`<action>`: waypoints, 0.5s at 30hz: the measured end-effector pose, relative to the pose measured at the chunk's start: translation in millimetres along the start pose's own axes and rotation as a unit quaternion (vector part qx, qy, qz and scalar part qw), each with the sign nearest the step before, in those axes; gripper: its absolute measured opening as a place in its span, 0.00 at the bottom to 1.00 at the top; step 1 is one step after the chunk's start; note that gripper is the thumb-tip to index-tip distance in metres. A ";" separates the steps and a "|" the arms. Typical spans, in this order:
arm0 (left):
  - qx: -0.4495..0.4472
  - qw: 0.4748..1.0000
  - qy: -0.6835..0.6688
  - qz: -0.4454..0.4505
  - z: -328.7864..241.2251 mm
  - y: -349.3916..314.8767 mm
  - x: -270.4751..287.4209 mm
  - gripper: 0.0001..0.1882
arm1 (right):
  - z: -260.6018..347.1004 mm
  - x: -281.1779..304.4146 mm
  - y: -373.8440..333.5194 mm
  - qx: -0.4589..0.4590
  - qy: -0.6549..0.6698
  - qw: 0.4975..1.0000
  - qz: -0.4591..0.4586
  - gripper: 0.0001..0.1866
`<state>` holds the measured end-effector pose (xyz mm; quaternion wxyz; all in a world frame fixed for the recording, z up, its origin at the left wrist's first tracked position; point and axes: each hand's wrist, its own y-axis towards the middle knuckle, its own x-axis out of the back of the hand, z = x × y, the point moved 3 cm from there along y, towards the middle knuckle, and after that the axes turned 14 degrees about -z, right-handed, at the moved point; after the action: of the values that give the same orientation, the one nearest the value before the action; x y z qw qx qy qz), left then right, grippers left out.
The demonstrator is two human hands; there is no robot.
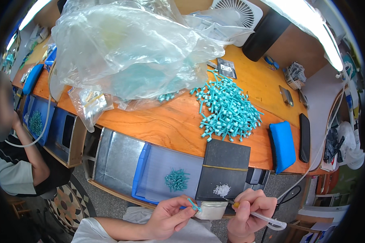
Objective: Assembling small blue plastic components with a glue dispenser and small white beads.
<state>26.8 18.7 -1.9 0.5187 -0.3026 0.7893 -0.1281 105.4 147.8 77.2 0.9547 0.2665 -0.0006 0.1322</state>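
Observation:
My left hand [171,218] pinches a small teal stick-shaped piece [194,205] between thumb and fingertips. Closed around a thin tool [236,205] with a yellow part near its tip and a pale, looped rear end, my right hand [249,214] is to the right. The tool's dark tip points at a small heap of tiny white beads or stones [222,190] on a black board [224,162] with a yellow band around it. A white block-like thing [212,210] sits below the board, between my hands. To the left, a blue tray [153,170] holds a cluster of teal pieces [177,180].
A large pile of teal pieces [229,106] lies on the wooden table [158,123]. Big clear plastic bags [129,52] cover the back left. A blue cushion [282,146] and a black case [304,137] lie right. Another person [12,162] sits at far left.

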 end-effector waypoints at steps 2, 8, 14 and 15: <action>0.000 1.000 -0.002 0.006 1.9 -0.9 2.0 0.05 | 2.0 0.1 -1.1 -0.004 0.002 1.000 0.000 0.11; -0.041 0.999 -0.006 -0.030 -9.6 -4.2 -18.0 0.03 | 18.2 0.1 -1.5 -0.022 0.148 0.974 0.171 0.11; -0.001 1.000 -0.010 -0.018 -5.2 -2.6 -5.5 0.04 | 18.2 -10.4 -11.0 0.003 0.143 0.973 0.182 0.12; 0.007 1.000 0.005 0.009 -2.8 -1.6 -2.7 0.06 | 17.9 -11.3 -11.2 0.006 0.132 0.975 0.176 0.12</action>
<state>25.6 18.8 2.1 0.5184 -0.2908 0.7935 -0.1306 98.5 126.6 86.0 0.9066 0.2480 0.0792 0.3322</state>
